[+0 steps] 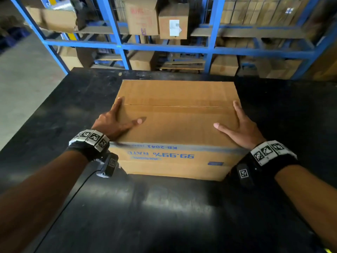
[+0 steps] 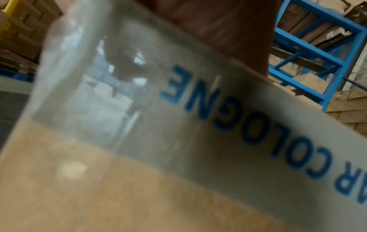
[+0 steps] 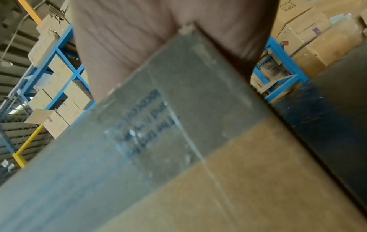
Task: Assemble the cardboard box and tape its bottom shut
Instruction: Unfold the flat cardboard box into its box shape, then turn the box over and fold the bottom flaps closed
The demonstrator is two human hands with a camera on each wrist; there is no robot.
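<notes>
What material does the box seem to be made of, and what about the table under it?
Box: brown cardboard, matte, with a folded flap seam and blue printed text on its side. Table: a black hard surface, slightly glossy, judging by soft reflections and scuffs; whether painted metal, laminate or rubber is unclear.

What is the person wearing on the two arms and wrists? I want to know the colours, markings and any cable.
Both forearms are bare, with no sleeves. Each wrist carries a black band topped by white blocks printed with black square markers: left wrist band, right wrist band. A small dark camera unit with its own marker hangs under the left wrist, and a thin black cable runs back from it. The hands wear no gloves.
</notes>
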